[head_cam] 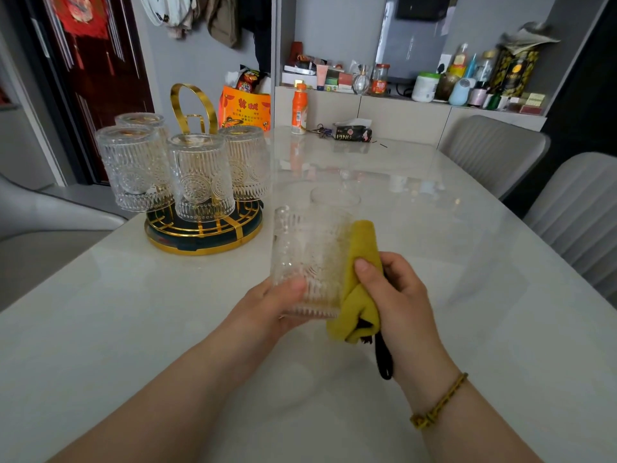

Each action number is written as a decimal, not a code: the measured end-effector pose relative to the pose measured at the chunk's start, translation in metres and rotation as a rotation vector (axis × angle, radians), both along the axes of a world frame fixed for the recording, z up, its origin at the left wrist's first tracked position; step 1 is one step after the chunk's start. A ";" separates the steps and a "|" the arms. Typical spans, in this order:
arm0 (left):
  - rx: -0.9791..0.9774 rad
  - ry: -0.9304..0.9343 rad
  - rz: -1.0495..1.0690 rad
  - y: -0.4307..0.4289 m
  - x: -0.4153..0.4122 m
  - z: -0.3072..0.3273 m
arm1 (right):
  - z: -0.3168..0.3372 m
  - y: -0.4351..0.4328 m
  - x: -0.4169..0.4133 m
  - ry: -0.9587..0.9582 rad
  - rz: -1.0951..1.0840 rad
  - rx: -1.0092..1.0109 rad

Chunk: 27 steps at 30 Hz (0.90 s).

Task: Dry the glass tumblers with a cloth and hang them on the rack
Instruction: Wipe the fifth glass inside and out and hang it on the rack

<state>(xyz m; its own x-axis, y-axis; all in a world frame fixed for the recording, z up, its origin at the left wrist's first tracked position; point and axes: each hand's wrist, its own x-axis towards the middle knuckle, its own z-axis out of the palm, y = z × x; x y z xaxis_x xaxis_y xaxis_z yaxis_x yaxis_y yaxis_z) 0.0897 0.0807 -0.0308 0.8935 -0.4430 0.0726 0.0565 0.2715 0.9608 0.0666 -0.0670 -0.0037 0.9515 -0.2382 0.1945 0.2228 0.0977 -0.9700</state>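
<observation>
The left hand [273, 302] gripped the held tumbler [307, 259] by its lower part, fingers curled round the ribbed glass, and kept it raised a little over the table [434, 329]; the right hand [400, 289] clutched the folded yellow cloth [359, 262], thumb on top, and pressed it against the right side of the glass. The tumbler stood with its mouth up, close in front of the person; the step in hand was, I judge, the drying of its outer wall.

To the left, the gold rack [203, 235] carried four hung tumblers [200, 182], all upside down; one more glass [335, 197] stood on the table just behind the held one, faint against the pale top, so the task seemed more than half done.

The next move would call for wiping the inside too, if it was wet; then turning the glass mouth down and lowering it on a free peg; which peg was free, I could not tell surely. The hung glasses stood close together, so a careful approach was needed.
</observation>
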 end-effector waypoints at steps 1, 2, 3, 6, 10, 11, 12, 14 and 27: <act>-0.046 0.040 0.043 0.001 0.003 0.000 | -0.002 0.004 -0.001 0.018 0.030 -0.025; -0.079 0.075 0.081 0.003 0.006 -0.001 | -0.004 0.007 -0.002 0.022 0.048 -0.062; -0.102 0.090 0.096 0.004 0.008 -0.002 | -0.006 0.010 -0.003 0.007 0.058 -0.104; -0.096 0.082 0.076 0.006 0.009 -0.001 | -0.007 0.013 -0.006 -0.178 -0.030 -0.312; -0.015 -0.017 -0.031 0.003 0.003 0.001 | 0.001 0.006 -0.008 -0.346 -0.147 -0.430; -0.004 -0.033 -0.058 0.002 0.001 0.001 | 0.004 0.004 -0.008 -0.309 -0.163 -0.367; -0.007 -0.023 -0.081 0.002 0.000 0.001 | 0.006 0.001 -0.007 -0.245 -0.159 -0.273; -0.049 0.008 -0.102 0.002 0.000 0.001 | 0.008 -0.002 -0.004 -0.092 -0.080 -0.097; -0.122 0.086 0.229 0.003 0.006 0.006 | -0.007 0.012 -0.004 -0.082 0.002 -0.144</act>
